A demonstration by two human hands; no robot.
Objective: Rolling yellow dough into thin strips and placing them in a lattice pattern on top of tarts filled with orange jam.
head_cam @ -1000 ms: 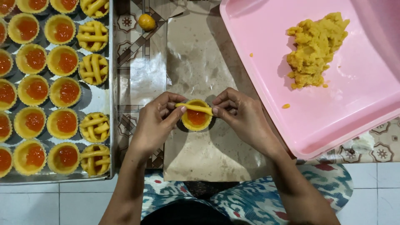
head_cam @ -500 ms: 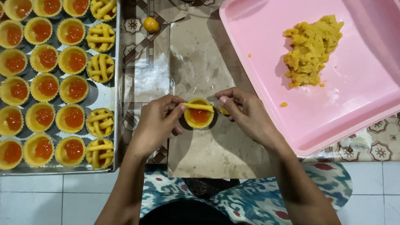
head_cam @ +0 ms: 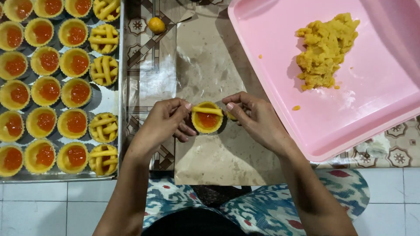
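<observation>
A small round tart with orange jam sits on a brown paper sheet in front of me. A thin strip of yellow dough lies across its top. My left hand pinches the strip's left end and touches the tart's left side. My right hand holds the strip's right end at the tart's rim, with a small bit of dough tucked under its fingers.
A metal baking tray on the left holds several jam tarts, some with lattice tops. A pink plastic tray at the right carries a lump of yellow dough. A small dough ball lies on the patterned mat.
The view has shifted slightly to the right. Both hands stay at the tart, with the dough strip laid across its upper part.
</observation>
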